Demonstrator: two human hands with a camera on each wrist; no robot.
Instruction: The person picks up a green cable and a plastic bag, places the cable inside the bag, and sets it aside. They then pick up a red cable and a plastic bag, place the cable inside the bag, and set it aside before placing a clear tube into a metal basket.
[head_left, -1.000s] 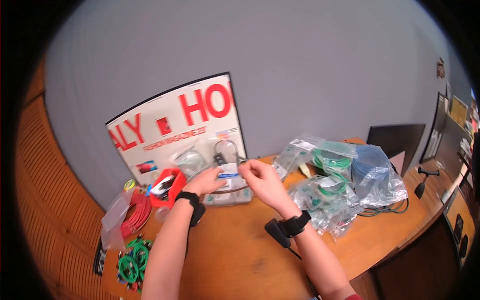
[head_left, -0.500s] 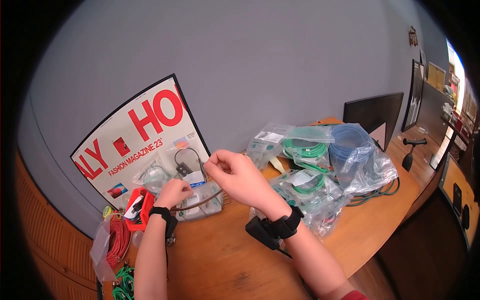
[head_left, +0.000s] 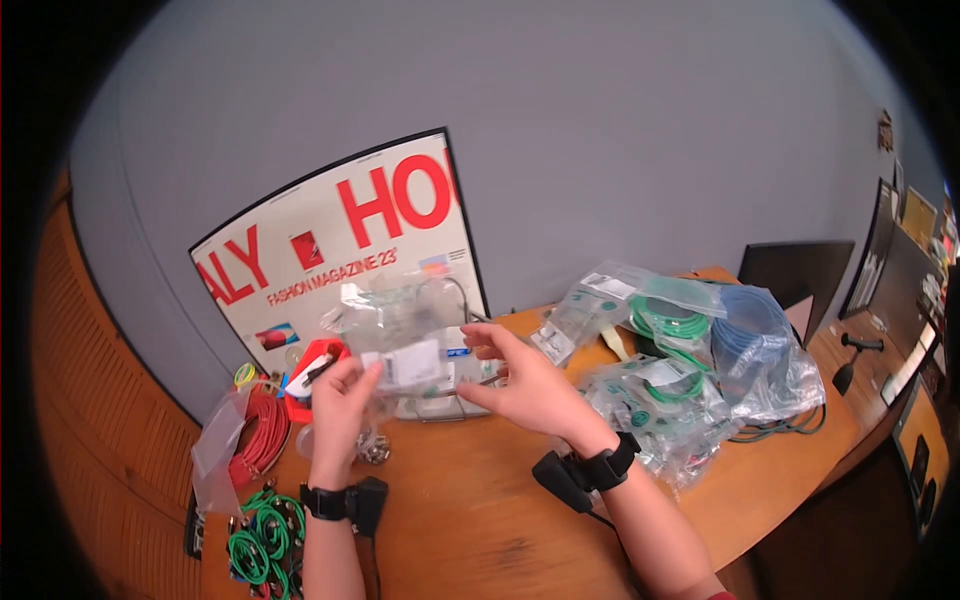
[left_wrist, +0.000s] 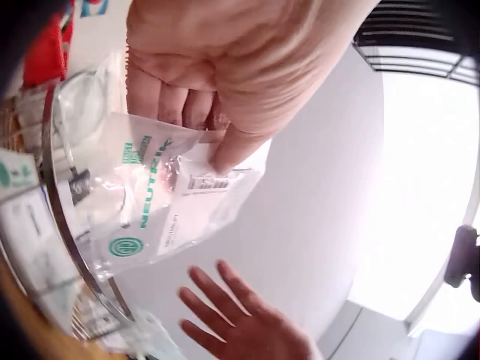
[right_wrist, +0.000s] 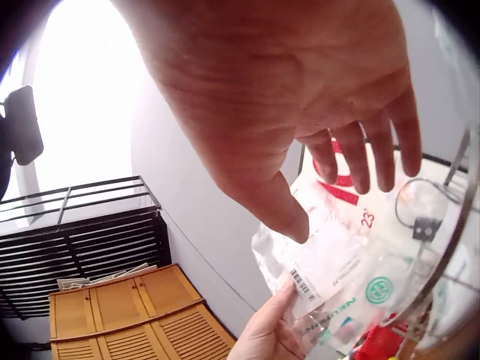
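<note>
Above a brown wooden table (head_left: 460,520), before a white, red-lettered poster (head_left: 330,230), a white-labelled clear plastic bag (left_wrist: 142,202) hangs pinched in a person's left hand (head_left: 341,412); the right hand (head_left: 530,388), fingers spread wide, hovers nearby.

I see a brown wooden table (head_left: 470,510) bearing several lots of cable; at its left lie a coil of red cable (head_left: 265,440) beside clear plastic and, nearer me, a bunch of green cables (head_left: 262,550); further back sit a red bin (head_left: 298,409) and a wire basket (left_wrist: 56,195) — small metal connectors (head_left: 375,449) lie in front; on the right I have clear bags of green cable (head_left: 665,385), a bagged blue cable coil (head_left: 745,325) and loops of dark cable (head_left: 782,431).
</note>
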